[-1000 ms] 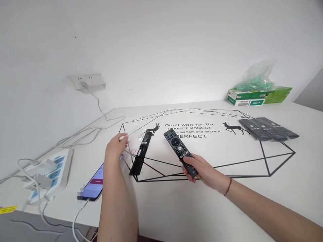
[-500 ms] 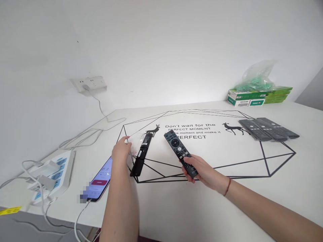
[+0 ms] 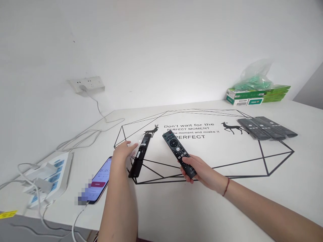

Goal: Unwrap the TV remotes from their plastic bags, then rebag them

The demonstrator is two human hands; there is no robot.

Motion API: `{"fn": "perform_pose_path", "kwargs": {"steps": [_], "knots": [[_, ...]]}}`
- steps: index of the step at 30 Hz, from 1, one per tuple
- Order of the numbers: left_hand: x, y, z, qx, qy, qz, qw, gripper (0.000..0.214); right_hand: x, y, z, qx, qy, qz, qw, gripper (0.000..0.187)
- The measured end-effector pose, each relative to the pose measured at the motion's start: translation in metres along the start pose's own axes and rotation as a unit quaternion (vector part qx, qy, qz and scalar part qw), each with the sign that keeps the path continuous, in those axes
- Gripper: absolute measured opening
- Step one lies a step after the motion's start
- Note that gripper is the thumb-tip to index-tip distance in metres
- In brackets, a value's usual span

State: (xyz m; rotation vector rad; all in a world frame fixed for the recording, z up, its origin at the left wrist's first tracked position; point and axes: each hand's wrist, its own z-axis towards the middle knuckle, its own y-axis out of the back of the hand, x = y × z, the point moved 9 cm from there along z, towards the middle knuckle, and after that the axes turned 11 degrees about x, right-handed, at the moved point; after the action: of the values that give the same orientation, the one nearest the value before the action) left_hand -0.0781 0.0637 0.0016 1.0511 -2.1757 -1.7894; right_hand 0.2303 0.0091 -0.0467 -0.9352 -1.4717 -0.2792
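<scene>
In my right hand (image 3: 195,168) is a dark remote control (image 3: 178,148), button side up, its lower end between thumb and fingers and its top pointing away to the left. My left hand (image 3: 123,150) hovers low over the table at the left, fingers apart, with nothing visible in it. Just right of that hand a second remote (image 3: 140,154) lies face down, its battery compartment uncovered. Clear plastic film (image 3: 136,138) rests between the left fingers and this remote, partly hidden by the hand.
A lit phone (image 3: 101,181) with a cable lies left of my left forearm. Further left are a power strip (image 3: 54,181) and loose white cables (image 3: 78,141). Several wrapped remotes (image 3: 264,127) lie at the right. Green and white boxes (image 3: 244,95) with a plastic bag (image 3: 254,80) stand against the wall.
My left hand has moved slightly toward me, and its thumb now reaches right, toward the face-down remote. My right hand still holds its remote in much the same place.
</scene>
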Motion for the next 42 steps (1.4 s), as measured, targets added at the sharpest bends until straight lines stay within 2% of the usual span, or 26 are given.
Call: {"fn": "perform_pose_path", "kwargs": {"steps": [4,9,12,14,16,18,20,23,25,28,30,35,38,42], "knots": [[-0.001,0.000,-0.001,-0.014,-0.001,-0.011,1.000,0.068,0.000,0.000,0.000,0.001,0.002,0.003,1.000,0.024],[-0.002,-0.003,-0.008,-0.006,0.029,0.009,1.000,0.065,0.000,0.001,0.001,-0.005,0.000,0.015,1.000,0.023],[-0.010,0.006,-0.017,-0.052,0.025,-0.006,0.998,0.071,-0.001,0.002,0.001,-0.010,-0.002,0.036,0.999,0.029],[-0.024,0.014,-0.025,-0.104,-0.009,-0.046,0.994,0.071,-0.003,0.003,0.002,-0.015,-0.007,0.059,0.998,0.036],[-0.049,0.015,-0.036,-0.130,-0.092,-0.106,0.982,0.063,-0.006,0.004,0.002,-0.020,-0.013,0.087,0.996,0.042],[-0.083,0.005,-0.050,-0.097,-0.211,-0.180,0.956,0.052,-0.007,0.005,0.003,-0.022,-0.013,0.114,0.993,0.048],[-0.117,-0.015,-0.069,-0.031,-0.308,-0.241,0.920,0.046,-0.008,0.006,0.003,-0.024,-0.005,0.138,0.990,0.052],[-0.152,-0.050,-0.099,0.070,-0.363,-0.299,0.880,0.049,-0.006,0.009,0.003,-0.031,0.013,0.166,0.985,0.052],[-0.165,-0.068,-0.118,0.115,-0.385,-0.342,0.849,0.045,-0.003,0.009,0.004,-0.030,0.030,0.180,0.983,0.050],[-0.174,-0.098,-0.135,0.225,-0.377,-0.383,0.813,0.042,0.001,0.009,0.004,-0.031,0.059,0.187,0.980,0.045],[-0.175,-0.110,-0.138,0.263,-0.368,-0.379,0.807,0.042,0.003,0.010,0.003,-0.038,0.071,0.169,0.982,0.041],[-0.171,-0.108,-0.130,0.232,-0.354,-0.384,0.821,0.041,0.005,0.012,0.001,-0.058,0.074,0.081,0.992,0.031],[-0.169,-0.107,-0.127,0.252,-0.325,-0.409,0.815,0.048,0.005,0.008,0.002,-0.038,0.064,0.064,0.995,0.036],[-0.168,-0.097,-0.127,0.235,-0.332,-0.420,0.811,0.047,0.000,0.001,0.003,0.004,0.022,0.057,0.998,0.047]]}}
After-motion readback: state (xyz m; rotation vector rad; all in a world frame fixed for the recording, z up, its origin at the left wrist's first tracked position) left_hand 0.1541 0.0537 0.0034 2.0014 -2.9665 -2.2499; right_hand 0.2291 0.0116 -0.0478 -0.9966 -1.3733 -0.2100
